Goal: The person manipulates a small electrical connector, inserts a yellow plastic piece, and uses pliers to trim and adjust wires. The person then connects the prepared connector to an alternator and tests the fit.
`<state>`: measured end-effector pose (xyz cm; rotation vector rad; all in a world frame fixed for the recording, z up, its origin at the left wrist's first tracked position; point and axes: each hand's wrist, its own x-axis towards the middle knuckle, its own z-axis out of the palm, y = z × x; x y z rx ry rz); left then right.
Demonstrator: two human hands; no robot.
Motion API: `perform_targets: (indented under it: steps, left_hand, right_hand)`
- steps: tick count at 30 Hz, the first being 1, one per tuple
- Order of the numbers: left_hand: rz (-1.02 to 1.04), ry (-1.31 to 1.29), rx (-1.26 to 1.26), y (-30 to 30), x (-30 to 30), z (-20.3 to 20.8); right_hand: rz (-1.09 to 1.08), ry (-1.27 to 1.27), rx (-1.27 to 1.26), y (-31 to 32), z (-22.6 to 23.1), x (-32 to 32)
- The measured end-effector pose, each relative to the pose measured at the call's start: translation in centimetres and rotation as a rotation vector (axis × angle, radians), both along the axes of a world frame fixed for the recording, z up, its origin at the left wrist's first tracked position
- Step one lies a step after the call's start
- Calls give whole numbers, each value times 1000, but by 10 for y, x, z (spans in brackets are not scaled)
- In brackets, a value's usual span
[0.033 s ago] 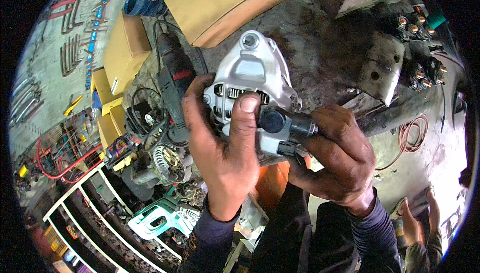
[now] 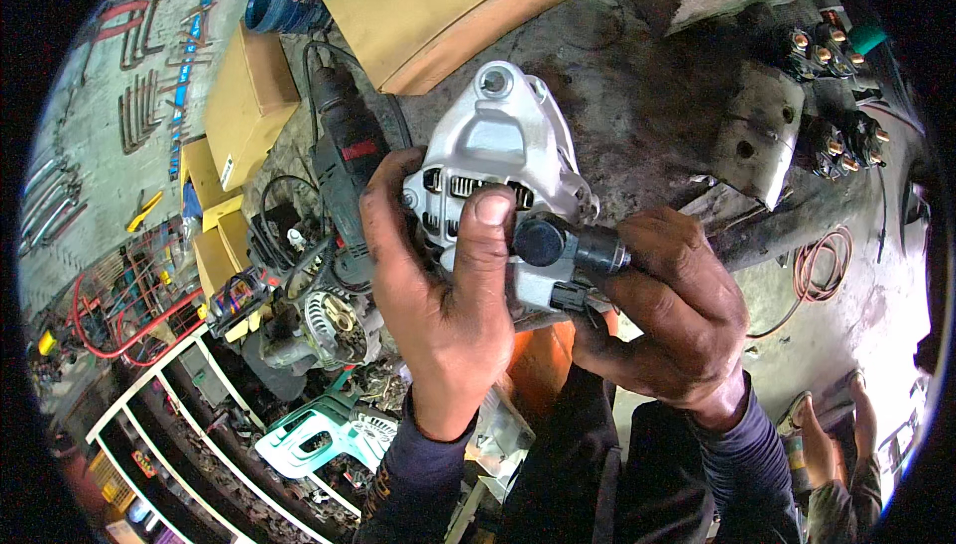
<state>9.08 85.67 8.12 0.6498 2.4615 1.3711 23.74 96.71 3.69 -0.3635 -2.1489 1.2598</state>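
A silver alternator with slotted vents is held up over the dark workbench. My left hand is closed around its left side, thumb laid across the vents. On the alternator's lower right sits a black angled fitting with a round cap; a dark cylindrical part runs from it toward the right. My right hand is closed at that part's end, fingers curled, fingertips partly hidden. Below the fitting shows a small black connector socket. Whether the fitting is fixed to the alternator, I cannot tell.
A black corded drill lies left of the alternator, near cardboard boxes. Another alternator and a teal power tool are lower left. Metal parts with copper-coloured studs stand right. Another person's feet show lower right.
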Motion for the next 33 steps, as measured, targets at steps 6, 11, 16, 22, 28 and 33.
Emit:
perform_targets:
  steps: [6, 11, 16, 22, 28, 33]
  left_hand:
    - [-69, 107, -66, -3, -5, 1]
    - [-63, 22, -53, 1, -8, 0]
    - [-85, -5, -54, 2, -10, 4]
    - [-64, -42, -54, 2, -8, 7]
    - [-38, 13, -58, 3, -7, 5]
    - [-69, -54, -90, 1, -9, 8]
  right_hand:
    - [47, -42, 47, 7, 4, 3]
    - [10, 2, 44, 5, -5, -2]
    - [55, -6, 60, 10, -4, -1]
    - [42, 25, 41, 7, -8, -2]
    - [25, 33, 52, 7, -5, -1]
    - [58, 26, 58, 11, -8, 0]
